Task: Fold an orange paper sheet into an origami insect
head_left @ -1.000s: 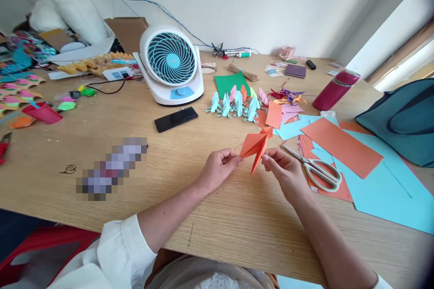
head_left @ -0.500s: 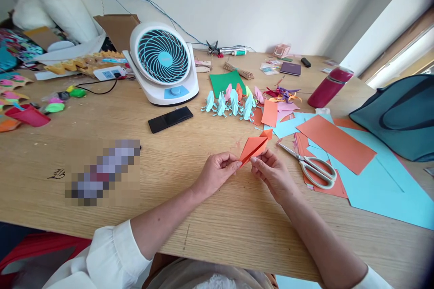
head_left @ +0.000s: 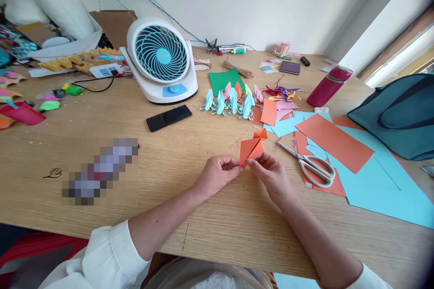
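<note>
Between my two hands is a folded orange paper, kite-like in outline with a slit down its middle. My left hand pinches its lower left corner between thumb and fingers. On the other side my right hand grips the lower right edge, thumb on top. A small orange folded piece shows just beyond its upper tip; whether the two are joined I cannot tell. Several light blue folded figures stand farther back. White-handled scissors lie right of my right hand, on orange sheets.
A fan stands at the back left, with a black phone before it. On the right are a large blue sheet, an orange sheet, a magenta bottle and a teal bag.
The orange paper has turned more upright and shows a wider left face. My right hand has shifted slightly left with it, and the thumb now lies over the lower fold.
</note>
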A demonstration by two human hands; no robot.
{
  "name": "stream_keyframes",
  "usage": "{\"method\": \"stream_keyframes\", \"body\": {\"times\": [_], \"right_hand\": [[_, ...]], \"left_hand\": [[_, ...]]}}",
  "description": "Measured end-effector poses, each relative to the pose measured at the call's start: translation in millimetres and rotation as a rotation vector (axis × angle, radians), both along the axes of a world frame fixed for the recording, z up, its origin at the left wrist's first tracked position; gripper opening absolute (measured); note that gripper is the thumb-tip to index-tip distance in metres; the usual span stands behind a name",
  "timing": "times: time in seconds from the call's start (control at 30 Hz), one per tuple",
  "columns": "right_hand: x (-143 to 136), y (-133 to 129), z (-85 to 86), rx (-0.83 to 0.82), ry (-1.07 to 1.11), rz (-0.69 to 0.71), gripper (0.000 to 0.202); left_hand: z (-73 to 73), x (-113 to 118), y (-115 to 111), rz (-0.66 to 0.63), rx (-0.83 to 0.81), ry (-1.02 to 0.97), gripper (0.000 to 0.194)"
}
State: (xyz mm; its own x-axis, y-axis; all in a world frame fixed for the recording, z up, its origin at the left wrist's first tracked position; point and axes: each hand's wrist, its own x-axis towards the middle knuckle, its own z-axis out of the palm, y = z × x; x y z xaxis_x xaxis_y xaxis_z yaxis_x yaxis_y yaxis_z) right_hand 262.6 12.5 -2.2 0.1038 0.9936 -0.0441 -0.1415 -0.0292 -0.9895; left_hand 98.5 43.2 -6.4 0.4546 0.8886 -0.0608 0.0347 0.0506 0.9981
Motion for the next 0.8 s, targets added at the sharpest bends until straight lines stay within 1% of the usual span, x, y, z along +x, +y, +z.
{"method": "stream_keyframes", "body": {"times": [0.17,0.3,0.33,0.4,0.43,0.5,0.53,0.6,0.67,0.8], "right_hand": [[-2.2,0.4,-7.0,0.041,-0.041,0.139,0.034],[-2.4,2.7,-12.2,0.057,-0.072,0.146,0.036],[-2.0,3.0,-12.2,0.062,-0.085,0.15,0.036],[-1.0,3.0,-10.7,0.07,-0.117,0.167,0.037],[-0.6,2.6,-9.7,0.071,-0.137,0.178,0.037],[-1.1,1.1,-8.1,0.065,-0.183,0.214,0.037],[-2.1,0.1,-7.9,0.059,-0.208,0.241,0.037],[-5.3,-2.1,-8.9,0.043,-0.26,0.306,0.036],[-8.5,-3.9,-10.7,0.033,-0.309,0.362,0.035],[-9.3,-5.2,-11.4,0.026,-0.366,0.432,0.037]], "left_hand": [[-3.9,2.7,-1.8,-0.001,0.079,-0.01,0.027],[-6.7,1.2,-2.3,0.026,0.21,0.105,0.029],[-5.4,-0.6,-0.7,0.018,0.229,0.143,0.027],[0.5,-5.8,5.0,-0.041,0.244,0.216,0.026],[4.5,-8.9,8.7,-0.018,0.275,0.235,0.027],[12.3,-14.8,16.5,0.001,0.346,0.189,0.027],[14.9,-16.9,19.9,0.01,0.356,0.139,0.027],[16.1,-19.1,25.0,0.024,0.323,0.043,0.029],[12.5,-18.7,27.7,0.057,0.21,-0.06,0.034],[2.3,-15.4,28.9,0.106,0.111,-0.111,0.043]]}}
